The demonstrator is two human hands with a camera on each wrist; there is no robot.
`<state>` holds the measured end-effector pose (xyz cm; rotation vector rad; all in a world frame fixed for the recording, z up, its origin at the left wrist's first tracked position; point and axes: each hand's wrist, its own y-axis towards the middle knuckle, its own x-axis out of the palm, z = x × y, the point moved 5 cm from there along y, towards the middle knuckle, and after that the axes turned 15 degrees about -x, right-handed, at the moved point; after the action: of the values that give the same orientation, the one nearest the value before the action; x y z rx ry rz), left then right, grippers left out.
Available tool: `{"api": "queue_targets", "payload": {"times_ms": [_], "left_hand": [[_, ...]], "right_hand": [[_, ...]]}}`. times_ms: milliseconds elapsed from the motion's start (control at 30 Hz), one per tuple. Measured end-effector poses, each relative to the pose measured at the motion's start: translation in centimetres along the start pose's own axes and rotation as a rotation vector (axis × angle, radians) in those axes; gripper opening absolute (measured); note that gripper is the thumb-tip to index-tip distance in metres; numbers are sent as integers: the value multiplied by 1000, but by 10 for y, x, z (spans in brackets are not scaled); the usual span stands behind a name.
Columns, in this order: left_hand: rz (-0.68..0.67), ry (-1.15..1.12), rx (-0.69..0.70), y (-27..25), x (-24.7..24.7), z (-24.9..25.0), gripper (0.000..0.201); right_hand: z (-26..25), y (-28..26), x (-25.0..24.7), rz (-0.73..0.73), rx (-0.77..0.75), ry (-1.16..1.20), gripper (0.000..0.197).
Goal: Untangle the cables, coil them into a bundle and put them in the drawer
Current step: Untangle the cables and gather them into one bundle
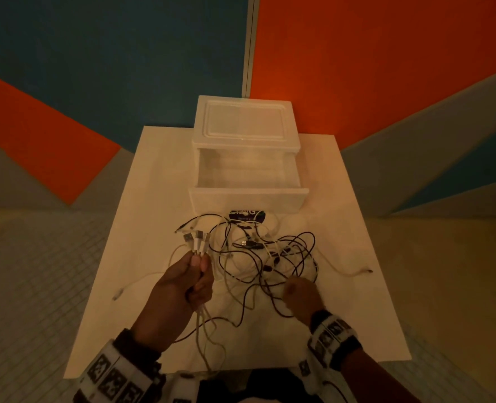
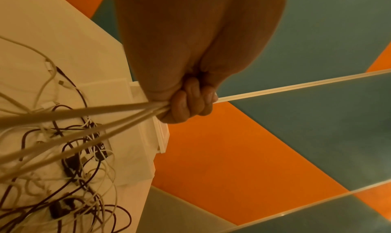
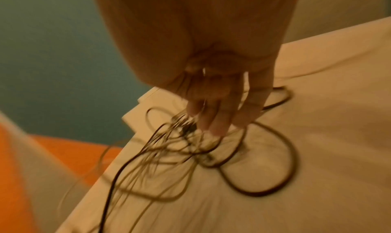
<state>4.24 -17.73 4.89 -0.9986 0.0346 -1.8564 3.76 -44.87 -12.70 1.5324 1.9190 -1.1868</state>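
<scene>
A tangle of black and white cables (image 1: 270, 257) lies on the white table (image 1: 357, 286) in front of the open drawer (image 1: 248, 173). My left hand (image 1: 195, 274) is raised over the table's left side and grips several white cables; their USB plugs (image 1: 197, 238) stick up above the fist. In the left wrist view the curled fingers (image 2: 188, 106) clamp those white cables (image 2: 84, 114), which run taut toward the tangle (image 2: 74, 161). My right hand (image 1: 300, 293) is down in the tangle's near right side. Its fingers (image 3: 215, 117) point straight down, with cable strands (image 3: 180, 149) running between them. That view is blurred.
The translucent drawer unit (image 1: 245, 123) stands at the table's far edge against an orange and blue wall. A dark label (image 1: 248, 218) lies just before the drawer front. Loose white cable ends trail right (image 1: 354, 273) and left (image 1: 118, 295). Tiled floor surrounds the table.
</scene>
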Motion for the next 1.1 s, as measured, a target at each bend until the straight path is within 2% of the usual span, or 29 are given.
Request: {"api": "queue_targets", "payload": {"times_ms": [67,133,167,200,267,367,467,500,567,600,633,667,733,800,933,1100], "left_hand": [[14,-4,8,5,0,-1,32],[34,-3,13,10,2,-2,22],[49,4,11,12,3,-3,21],[58,12,6,13,5,-5,22],[63,20,0,14,8,-7,22],[62,51,6,15,7,-9,24],[82,46,8,14,3,-9,24],[87,36,3,14,2,-8,24],[99,10,-5,15,1,-5,25],[102,-4,-4,16,1,-4,26],[107,-12,4,18,1,-2,27],[114,-9,11,19,1,0,27],[130,15,30,22,4,4,25],[130,31,53,24,11,7,22],[180,65,97,26,27,12,19],[233,25,165,26,29,14,20]], "right_hand": [[57,-10,-29,120,262,7,12],[102,-13,-57,92,483,11,26],[117,-12,-70,125,556,58,33],[126,-10,-81,171,611,122,39],[138,1,-100,243,653,92,54],[137,14,-97,261,617,18,53],[122,24,-96,364,494,103,52],[120,29,-99,456,486,178,49],[106,34,-113,634,476,428,28],[87,34,-124,751,379,620,11],[62,33,-136,857,228,788,10],[33,30,-148,912,68,885,22],[-47,7,-171,879,-256,915,19],[-121,-20,-176,751,-487,791,10],[-204,-53,-144,501,-580,718,15],[-233,-60,-110,395,-615,671,9]]}}
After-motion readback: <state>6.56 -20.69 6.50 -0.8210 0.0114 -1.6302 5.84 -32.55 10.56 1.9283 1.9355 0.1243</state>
